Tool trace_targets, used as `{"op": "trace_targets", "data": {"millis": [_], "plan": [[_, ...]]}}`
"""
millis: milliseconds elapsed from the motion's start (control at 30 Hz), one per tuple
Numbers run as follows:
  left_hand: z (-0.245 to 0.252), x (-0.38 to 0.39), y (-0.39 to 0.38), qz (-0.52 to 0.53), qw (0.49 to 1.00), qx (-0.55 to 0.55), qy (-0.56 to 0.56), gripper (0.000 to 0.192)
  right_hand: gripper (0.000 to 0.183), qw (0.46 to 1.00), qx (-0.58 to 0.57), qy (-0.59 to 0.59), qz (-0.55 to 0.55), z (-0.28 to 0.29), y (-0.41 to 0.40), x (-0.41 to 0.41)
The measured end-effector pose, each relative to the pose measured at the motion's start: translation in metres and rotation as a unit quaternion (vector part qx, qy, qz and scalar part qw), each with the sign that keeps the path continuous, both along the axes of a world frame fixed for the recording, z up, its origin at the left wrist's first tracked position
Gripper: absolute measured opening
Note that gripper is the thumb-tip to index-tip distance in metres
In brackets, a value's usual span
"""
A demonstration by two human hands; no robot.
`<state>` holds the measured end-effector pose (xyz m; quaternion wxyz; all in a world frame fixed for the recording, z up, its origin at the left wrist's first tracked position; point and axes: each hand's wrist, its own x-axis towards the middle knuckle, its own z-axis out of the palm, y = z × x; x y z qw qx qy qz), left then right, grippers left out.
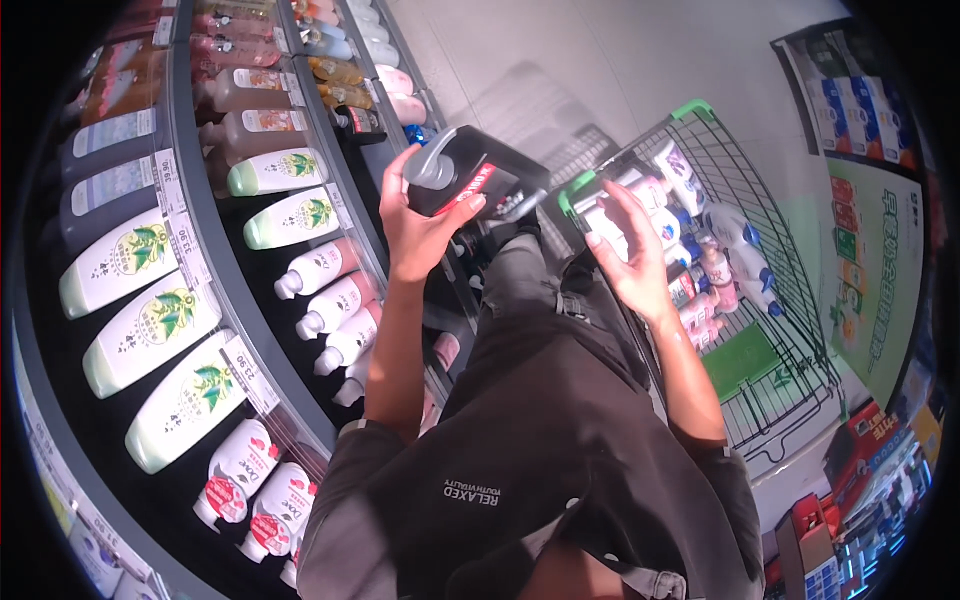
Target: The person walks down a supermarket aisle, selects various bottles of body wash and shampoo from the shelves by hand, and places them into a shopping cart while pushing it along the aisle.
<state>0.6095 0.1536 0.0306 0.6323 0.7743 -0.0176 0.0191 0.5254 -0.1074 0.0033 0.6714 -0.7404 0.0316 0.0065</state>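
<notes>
My left hand [420,225] grips a large black bottle [514,161] by its grey cap end, with the thumb along its red-labelled side. The bottle lies tilted between the shelves and the cart. My right hand [637,259] is empty, its fingers apart and slightly curled, a little way from the bottle. Below or beside that hand, a wire shopping cart [795,300] with green corners holds several white, blue-capped and pink bottles. A smaller black bottle [361,124] with a red label rests on the shelf beyond my left hand.
Tiered shelves [196,187] on the left carry rows of white-and-green bottles [154,315], Dove bottles [236,472] and brown pump bottles [259,131]. Grey floor tiles [540,37] lie ahead. Beyond the cart stand a green poster panel [874,277] and stacked packages [855,112].
</notes>
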Motion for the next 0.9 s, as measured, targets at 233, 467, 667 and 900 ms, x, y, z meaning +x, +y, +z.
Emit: {"op": "trace_targets", "data": {"millis": [233, 467, 667, 900], "plan": [[0.085, -0.023, -0.097, -0.185, 0.959, -0.198, 0.089, 0.053, 0.087, 0.905, 0.407, 0.015, 0.119, 0.067, -0.034, -0.034], [0.055, -0.022, -0.105, -0.132, 0.977, 0.018, 0.165, 0.056, 0.059, 0.843, 0.479, 0.17, -0.174, 0.019, -0.063, -0.106], [0.017, -0.059, -0.042, -0.148, 0.94, 0.136, 0.275, 0.048, 0.051, 0.848, 0.344, 0.177, -0.363, -0.156, -0.118, -0.147], [0.006, -0.122, -0.029, -0.155, 0.92, 0.157, 0.325, 0.05, 0.077, 0.791, 0.341, 0.293, -0.414, -0.268, -0.093, -0.151]]}}
